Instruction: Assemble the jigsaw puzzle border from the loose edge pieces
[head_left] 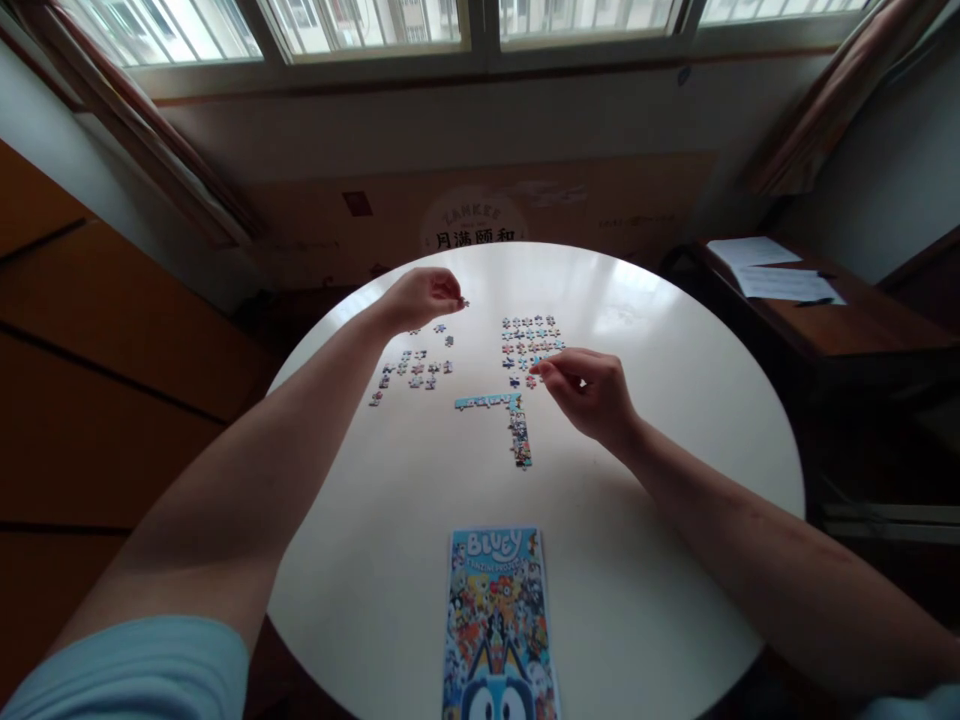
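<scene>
At the table's far side, my left hand is closed in a pinch, with a small jigsaw puzzle piece at its fingertips. My right hand is also pinched, its fingertips by the lower right of a grid of loose puzzle pieces; whether a piece is between them is hidden. Below that grid lies a joined L-shaped puzzle section, one strip running left and one toward me. More loose pieces are scattered to the left, near my left forearm.
A blue Bluey picture sheet lies at the near edge of the round white table. Papers and pens rest on a wooden desk at the right. Wooden cabinets stand left, and windows line the far wall.
</scene>
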